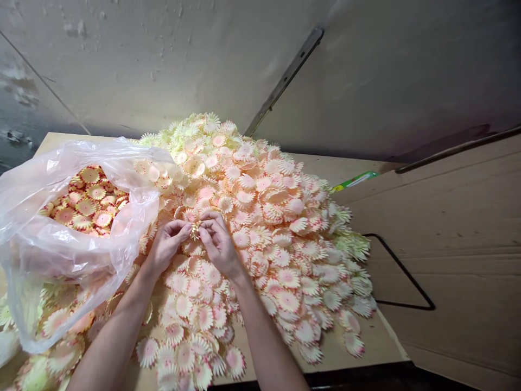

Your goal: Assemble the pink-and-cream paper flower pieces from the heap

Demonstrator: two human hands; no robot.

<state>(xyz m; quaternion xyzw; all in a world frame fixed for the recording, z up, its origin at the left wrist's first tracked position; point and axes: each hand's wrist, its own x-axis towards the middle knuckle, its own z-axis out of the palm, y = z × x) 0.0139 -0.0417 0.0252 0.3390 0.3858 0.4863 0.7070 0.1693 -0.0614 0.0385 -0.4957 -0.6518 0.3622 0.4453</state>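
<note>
Here, left hand [166,247] and right hand [222,247] pinch one small yellowish piece [195,232] between fingers [176,226]; uncountable petalled discs [280,233] heap the worktop [376,342], one plastic bag [97,258] by its left edge.

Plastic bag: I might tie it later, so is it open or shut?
Open: the plastic bag has a gaping mouth, showing flower pieces inside.

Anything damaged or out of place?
Grey wall, far left: blotchy pale patches, possibly peeling. Pink-and-cream scalloped flower pieces sprawl loose over the flat tan tabletop, outside the translucent plastic bag; possibly deliberate.
</note>
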